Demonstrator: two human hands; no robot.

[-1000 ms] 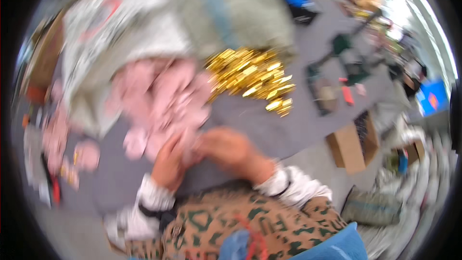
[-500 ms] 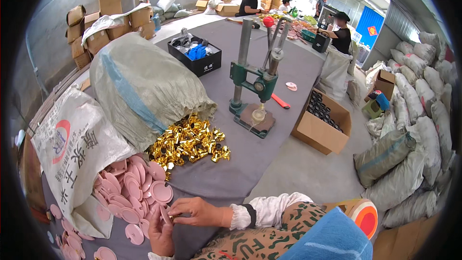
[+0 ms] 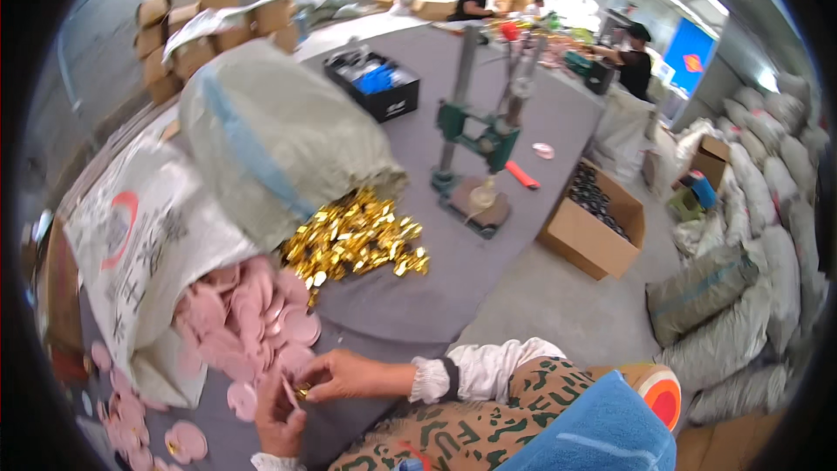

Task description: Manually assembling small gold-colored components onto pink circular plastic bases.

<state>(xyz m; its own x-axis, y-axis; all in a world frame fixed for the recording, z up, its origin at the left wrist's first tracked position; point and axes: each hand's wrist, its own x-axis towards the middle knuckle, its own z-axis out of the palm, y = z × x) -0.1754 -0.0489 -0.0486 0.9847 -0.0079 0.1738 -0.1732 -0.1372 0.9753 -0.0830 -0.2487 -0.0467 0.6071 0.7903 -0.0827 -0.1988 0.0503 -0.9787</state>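
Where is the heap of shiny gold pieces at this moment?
In the head view, the gold heap lies left of centre on the grey tabletop, at the mouth of the blue-striped sack, beside the pink discs.

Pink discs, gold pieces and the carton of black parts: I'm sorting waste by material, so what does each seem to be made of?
Pink discs: probably plastic, smooth with a soft sheen; their even colour and thin, rounded edges suggest it.
Gold pieces: shiny metal or metal-coated plastic; the bright glints fit either.
Carton: most likely cardboard, matte brown, with flat, thin walls.
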